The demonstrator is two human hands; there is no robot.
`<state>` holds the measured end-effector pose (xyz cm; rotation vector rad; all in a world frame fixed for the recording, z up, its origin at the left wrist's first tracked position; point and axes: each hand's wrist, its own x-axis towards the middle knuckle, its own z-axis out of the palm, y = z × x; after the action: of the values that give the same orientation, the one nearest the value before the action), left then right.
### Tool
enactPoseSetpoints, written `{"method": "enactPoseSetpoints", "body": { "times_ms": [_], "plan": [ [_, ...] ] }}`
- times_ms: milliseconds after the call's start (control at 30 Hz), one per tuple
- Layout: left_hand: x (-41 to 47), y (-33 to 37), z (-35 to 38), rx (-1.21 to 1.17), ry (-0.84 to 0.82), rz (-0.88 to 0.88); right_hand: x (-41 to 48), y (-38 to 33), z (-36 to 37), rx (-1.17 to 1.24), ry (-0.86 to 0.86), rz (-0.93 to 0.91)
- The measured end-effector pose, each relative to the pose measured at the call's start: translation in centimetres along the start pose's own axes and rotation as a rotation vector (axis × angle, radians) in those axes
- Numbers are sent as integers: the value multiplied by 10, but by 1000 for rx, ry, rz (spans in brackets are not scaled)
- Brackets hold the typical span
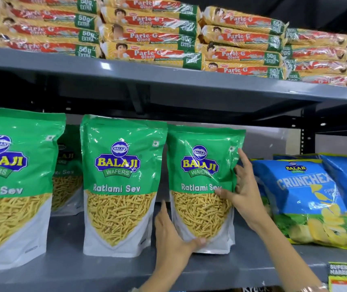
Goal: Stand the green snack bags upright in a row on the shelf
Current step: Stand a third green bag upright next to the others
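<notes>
Head view: both hands clasp the rightmost green bag (202,186), upright on the grey metal shelf (105,270). The left hand (172,245) cups its lower left corner; the right hand (242,197) presses its right edge. Left of the grip stand three more glossy green pouches, one set behind. Right of it lean two crinkly blue bags (307,199).

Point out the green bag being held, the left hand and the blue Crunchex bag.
held green bag (200,163), head view, on its logo.
left hand (172,245), head view, back of hand.
blue Crunchex bag (303,182), head view, on its lettering.
</notes>
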<state>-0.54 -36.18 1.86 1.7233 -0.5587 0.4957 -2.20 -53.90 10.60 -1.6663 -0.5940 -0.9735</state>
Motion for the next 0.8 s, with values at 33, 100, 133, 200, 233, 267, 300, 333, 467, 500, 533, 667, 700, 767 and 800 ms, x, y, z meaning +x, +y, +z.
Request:
{"method": "enactPoseSetpoints", "body": {
  "times_ms": [33,100,133,200,233,267,300,333,467,500,533,667,700,767,800],
  "plan": [
    [4,-1,1,14,-13,-25,2,5,-2,21,-1,17],
    [13,-3,4,63,-56,-64,5,16,-10,69,12,65],
    [18,-3,5,99,-74,-83,7,21,-14,88,15,94],
    [26,-1,6,159,-118,-136,9,28,-21,131,21,163],
    [29,0,7,190,-143,-153,11,29,-23,159,40,205],
    [32,0,7,225,-167,-155,15,30,-24,178,77,250],
    [34,0,7,258,-186,-149,19,30,-25,169,119,284],
    [35,0,7,286,-197,-140,24,29,-26,134,154,290],
    [35,-1,7,316,-207,-143,40,20,-29,106,241,282],
    [35,-2,8,316,-205,-140,41,20,-29,122,261,295],
    [34,-2,9,325,-199,-129,42,20,-28,141,291,318],
    [34,-4,9,359,-214,-110,31,26,-24,250,381,413],
    [36,-6,7,369,-235,-109,27,28,-25,228,351,412],
    [39,-10,3,386,-294,-109,17,30,-27,154,248,398],
    [41,-11,0,371,-318,-111,11,31,-28,132,196,397]
  ]
}}
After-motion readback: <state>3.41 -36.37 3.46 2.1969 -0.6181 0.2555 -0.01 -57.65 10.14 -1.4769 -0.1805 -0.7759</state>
